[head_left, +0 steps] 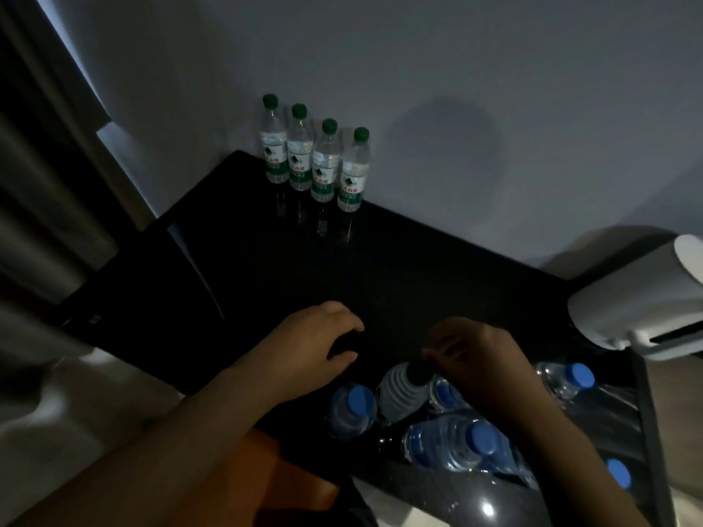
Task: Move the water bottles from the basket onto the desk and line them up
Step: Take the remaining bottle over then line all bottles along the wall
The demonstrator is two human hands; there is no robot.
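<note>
Head view: four green-capped bottles (315, 161) stand in a row on the desk (399, 268), by the wall. Several blue-capped bottles (352, 408) and a ribbed dark-capped bottle (399, 389) remain in the basket (648, 420). Left hand (312, 344) hovers empty, loosely curled. Right hand (483, 363) curls at the dark cap; we cannot tell if it grips. Gloom and the frame edge hide the basket's far side.

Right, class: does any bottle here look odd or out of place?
One does. In the basket, the dark-capped bottle that the right hand pinches has a ridged pale body, unlike its blue-capped neighbours. The green-capped row on the desk stands upright and even.
</note>
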